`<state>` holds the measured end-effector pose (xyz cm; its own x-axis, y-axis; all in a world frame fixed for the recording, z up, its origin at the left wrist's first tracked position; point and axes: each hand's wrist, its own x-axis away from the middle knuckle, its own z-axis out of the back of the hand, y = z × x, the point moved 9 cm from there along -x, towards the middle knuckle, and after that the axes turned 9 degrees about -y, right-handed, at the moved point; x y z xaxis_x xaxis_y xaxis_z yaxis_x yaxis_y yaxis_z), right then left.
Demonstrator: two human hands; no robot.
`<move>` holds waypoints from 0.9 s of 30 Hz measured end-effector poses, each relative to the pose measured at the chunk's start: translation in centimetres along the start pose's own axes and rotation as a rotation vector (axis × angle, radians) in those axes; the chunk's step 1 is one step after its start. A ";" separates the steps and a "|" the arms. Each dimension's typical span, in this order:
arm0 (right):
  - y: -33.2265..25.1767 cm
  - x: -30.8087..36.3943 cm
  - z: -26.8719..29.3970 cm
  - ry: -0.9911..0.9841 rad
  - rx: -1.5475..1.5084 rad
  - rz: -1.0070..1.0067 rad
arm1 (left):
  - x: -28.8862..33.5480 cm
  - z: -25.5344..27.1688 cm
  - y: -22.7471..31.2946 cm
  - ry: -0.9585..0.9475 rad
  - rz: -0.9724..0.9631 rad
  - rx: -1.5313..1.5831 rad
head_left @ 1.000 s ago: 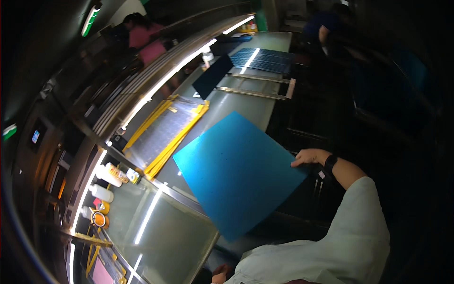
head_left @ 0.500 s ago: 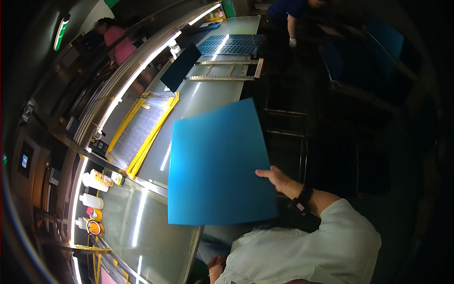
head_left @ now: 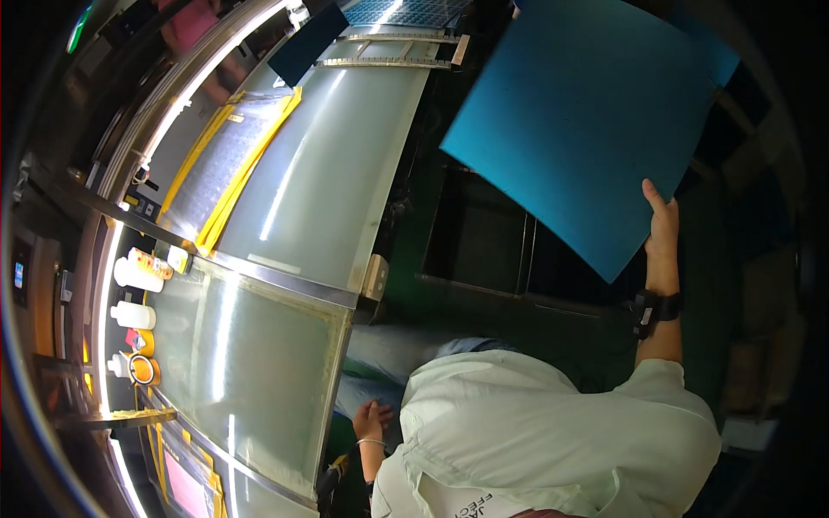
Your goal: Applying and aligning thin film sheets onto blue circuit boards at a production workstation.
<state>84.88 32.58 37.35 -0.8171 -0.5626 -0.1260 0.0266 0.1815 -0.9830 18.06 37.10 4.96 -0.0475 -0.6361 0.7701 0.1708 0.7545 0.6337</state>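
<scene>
A large blue rectangular panel point(head_left: 587, 129) hangs tilted over the dark floor at the upper right, off to the right of the bench. My right hand point(head_left: 662, 220) is closed on its lower right edge, the thumb lying on the face towards me and the other fingers hidden behind. A dark band with a small box is strapped round that wrist. My left hand point(head_left: 371, 421) is low beside my leg, near the bench's front edge. Its fingers are loosely bent and a little apart, with nothing visible in them.
A long glass-topped bench point(head_left: 311, 173) runs along my left under bright tube lights. On it lie a yellow-taped framed sheet point(head_left: 233, 164), a dark panel point(head_left: 306, 45) and a ladder-like metal rack point(head_left: 389, 62). Bottles point(head_left: 134, 315) and tape rolls point(head_left: 143, 369) line its back edge. A person in pink point(head_left: 192, 24) stands beyond.
My right hand has swung the blue panel from over the bench to the right, tilting it. The view has shifted, and my left hand shows more fully beside my leg.
</scene>
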 end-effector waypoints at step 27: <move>32.8 3.1 -12.1 -0.023 1.020 -0.302 | 2.4 0.3 0.4 0.076 0.072 0.024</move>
<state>76.20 46.57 6.33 -0.8596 -0.4885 0.1499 0.3034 -0.7241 -0.6194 17.70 35.91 7.03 0.0391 -0.5899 0.8065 0.1479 0.8017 0.5792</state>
